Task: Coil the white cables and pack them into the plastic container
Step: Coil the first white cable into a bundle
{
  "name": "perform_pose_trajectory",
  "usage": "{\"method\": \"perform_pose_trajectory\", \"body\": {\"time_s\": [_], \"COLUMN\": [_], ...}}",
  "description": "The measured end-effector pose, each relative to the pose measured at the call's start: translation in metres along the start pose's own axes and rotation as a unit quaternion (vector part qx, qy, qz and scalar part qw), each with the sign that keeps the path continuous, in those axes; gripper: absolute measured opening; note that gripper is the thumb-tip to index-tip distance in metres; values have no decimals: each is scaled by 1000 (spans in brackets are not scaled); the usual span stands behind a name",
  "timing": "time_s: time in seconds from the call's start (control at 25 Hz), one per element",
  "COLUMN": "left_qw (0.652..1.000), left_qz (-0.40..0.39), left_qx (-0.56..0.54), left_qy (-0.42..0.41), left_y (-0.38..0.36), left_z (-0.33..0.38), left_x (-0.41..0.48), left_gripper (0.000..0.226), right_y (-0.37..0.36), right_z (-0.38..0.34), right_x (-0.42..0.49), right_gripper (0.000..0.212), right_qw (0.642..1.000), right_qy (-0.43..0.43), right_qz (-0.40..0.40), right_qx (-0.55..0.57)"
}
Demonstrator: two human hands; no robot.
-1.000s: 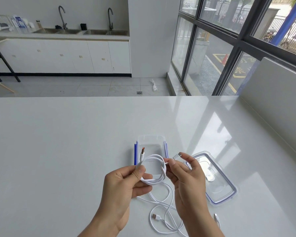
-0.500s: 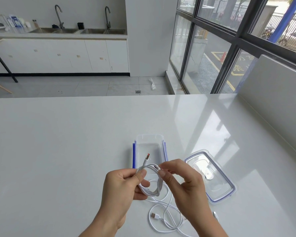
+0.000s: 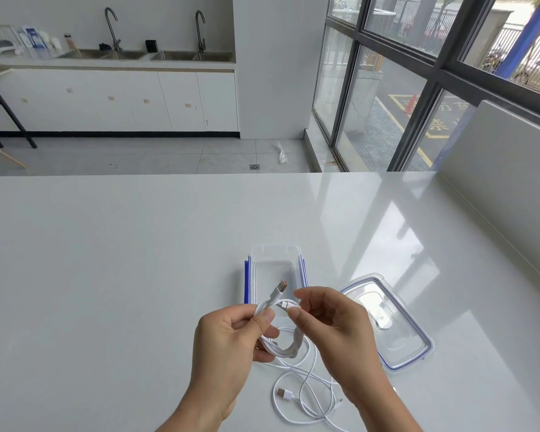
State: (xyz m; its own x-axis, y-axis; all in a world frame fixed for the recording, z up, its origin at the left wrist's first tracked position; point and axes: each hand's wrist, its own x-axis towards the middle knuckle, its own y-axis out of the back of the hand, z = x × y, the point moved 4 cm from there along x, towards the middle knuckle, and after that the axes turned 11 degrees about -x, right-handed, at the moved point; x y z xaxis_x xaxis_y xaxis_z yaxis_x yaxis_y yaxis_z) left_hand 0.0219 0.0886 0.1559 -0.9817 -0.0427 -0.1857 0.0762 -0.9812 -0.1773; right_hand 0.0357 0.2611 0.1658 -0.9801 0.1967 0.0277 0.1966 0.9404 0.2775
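Now my left hand (image 3: 231, 335) pinches the coil (image 3: 286, 344) above the table (image 3: 106, 260); my right hand (image 3: 334, 325) pinches its plug end (image 3: 286, 305). Container (image 3: 276, 269) sits at 12 o'clock, lid (image 3: 396, 347) at 3, loose cable (image 3: 306, 397) at 6.

The table (image 3: 138, 275) is glossy white, the container (image 3: 273, 254) and lid (image 3: 418, 353) clear plastic, the cables (image 3: 306, 400) smooth white.

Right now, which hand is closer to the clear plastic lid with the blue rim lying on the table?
Right. The right hand is just beside the lid's near edge; the left hand is farther away, beyond the coiled cable.
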Motion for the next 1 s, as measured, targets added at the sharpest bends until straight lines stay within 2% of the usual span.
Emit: {"method": "perform_pose_trajectory", "body": {"time_s": [0.24, 0.44, 0.52, 0.6, 0.68, 0.72, 0.88, 1.0], "left_qw": [1000, 999, 999, 998, 995, 993, 986, 986], "left_qz": [-2, -21, -23, -26, -37, -47, -65, -53], "left_qx": [-2, -29, -41, -55, -81, -96, -125, -133], "left_qy": [-9, 4, 13, 20, 41, 56, 92, 91], "left_y": [2, 3, 2, 1, 1, 1, -3, 0], "left_z": [0, 2, 2, 2, 1, 1, -4, -5], "left_x": [2, 6, 4, 4, 5, 5, 4, 6], "left_gripper": [18, 18, 19, 17, 14, 14, 19, 22], "right_y": [-7, -9, -8, -8, -9, -9, -7, -3], "right_z": [-1, -8, -11, -6, 0, 3, 6, 10], "right_x": [3, 10, 11, 13, 13, 14, 13, 13], "right_gripper": [10, 37, 40, 26, 12, 11, 28, 39], "right_qw": [998, 981, 972, 987, 999, 994, 962, 959], "right_qy": [10, 69, 100, 75, 24, 3, -36, -41], "right_qz": [20, 75, 102, 88, 17, -20, -120, -133], "right_qx": [-59, -166, -188, -107, 38, 108, 244, 246]}}
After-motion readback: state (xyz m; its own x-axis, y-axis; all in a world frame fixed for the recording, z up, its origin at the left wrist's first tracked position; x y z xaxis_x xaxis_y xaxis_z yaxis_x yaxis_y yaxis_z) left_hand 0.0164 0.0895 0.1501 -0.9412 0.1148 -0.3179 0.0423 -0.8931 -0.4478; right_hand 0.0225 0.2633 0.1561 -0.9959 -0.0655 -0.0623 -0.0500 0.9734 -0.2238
